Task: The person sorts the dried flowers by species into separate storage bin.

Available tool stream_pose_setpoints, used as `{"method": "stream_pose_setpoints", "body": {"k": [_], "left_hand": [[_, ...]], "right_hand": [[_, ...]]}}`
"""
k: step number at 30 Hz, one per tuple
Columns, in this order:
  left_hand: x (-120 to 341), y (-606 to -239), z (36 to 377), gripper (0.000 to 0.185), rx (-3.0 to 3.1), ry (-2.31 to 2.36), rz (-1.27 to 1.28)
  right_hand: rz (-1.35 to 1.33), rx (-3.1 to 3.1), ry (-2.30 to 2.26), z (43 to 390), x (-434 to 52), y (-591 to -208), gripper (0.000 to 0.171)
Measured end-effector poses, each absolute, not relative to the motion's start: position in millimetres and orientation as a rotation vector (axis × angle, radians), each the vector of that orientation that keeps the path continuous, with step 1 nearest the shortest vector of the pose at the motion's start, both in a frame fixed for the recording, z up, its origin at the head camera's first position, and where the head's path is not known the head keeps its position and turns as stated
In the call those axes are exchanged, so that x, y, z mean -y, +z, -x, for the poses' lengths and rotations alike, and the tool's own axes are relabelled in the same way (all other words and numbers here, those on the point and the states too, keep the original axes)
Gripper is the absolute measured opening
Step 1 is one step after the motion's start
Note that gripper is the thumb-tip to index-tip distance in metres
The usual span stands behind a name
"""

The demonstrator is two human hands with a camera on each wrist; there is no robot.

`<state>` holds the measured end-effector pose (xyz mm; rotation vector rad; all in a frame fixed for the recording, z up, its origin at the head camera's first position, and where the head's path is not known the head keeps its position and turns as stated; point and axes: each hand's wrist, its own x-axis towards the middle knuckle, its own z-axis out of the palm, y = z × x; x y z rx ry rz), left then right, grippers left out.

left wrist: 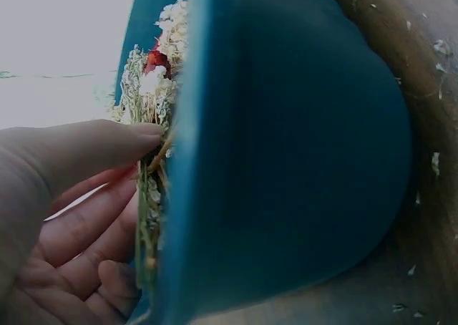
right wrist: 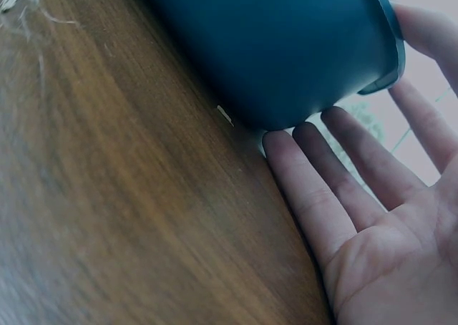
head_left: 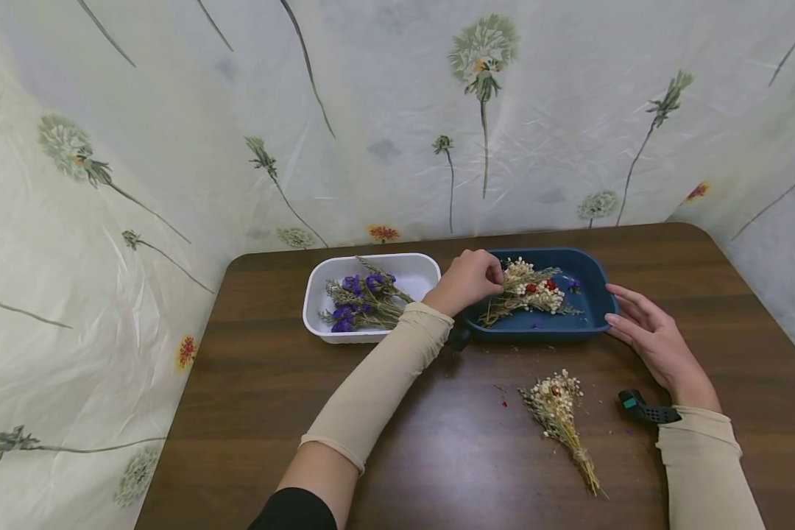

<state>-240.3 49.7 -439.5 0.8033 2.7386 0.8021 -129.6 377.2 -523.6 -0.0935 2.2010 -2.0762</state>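
My left hand (head_left: pixel 467 282) reaches over the near-left end of a blue tray (head_left: pixel 530 333). Its thumb and fingers pinch the stems of a bunch of dried flowers (head_left: pixel 536 292) lying inside, with cream and red heads pointing right. In the left wrist view, the thumb lies across the stems (left wrist: pixel 149 228) beside the tray's wall. My right hand (head_left: pixel 659 342) is at the tray's right end. Its fairly straight fingertips (right wrist: pixel 283 144) touch the end wall, low down near the table. How many bunches lie in the tray is hard to tell.
Left of the blue tray stands a white tray (head_left: pixel 314 324) holding dried purple flowers (head_left: pixel 358 298). A tied bunch of cream dried flowers (head_left: pixel 559 412) lies on the wooden table (head_left: pixel 411 449) in front. Bits of petal are scattered around it. A flower-printed sheet (head_left: pixel 371 110) hangs behind.
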Motion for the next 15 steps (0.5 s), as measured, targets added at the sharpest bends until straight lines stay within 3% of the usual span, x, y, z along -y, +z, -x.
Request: {"method": "stream_pose_setpoints", "body": {"k": [15], "left_hand": [[-57.0, -445.5, 239.7, 0.01, -2.769, 0.667, -0.795]], "right_hand": [[0.104, -2.18, -2.097, 129.7, -377.2, -522.3, 0.059]]}}
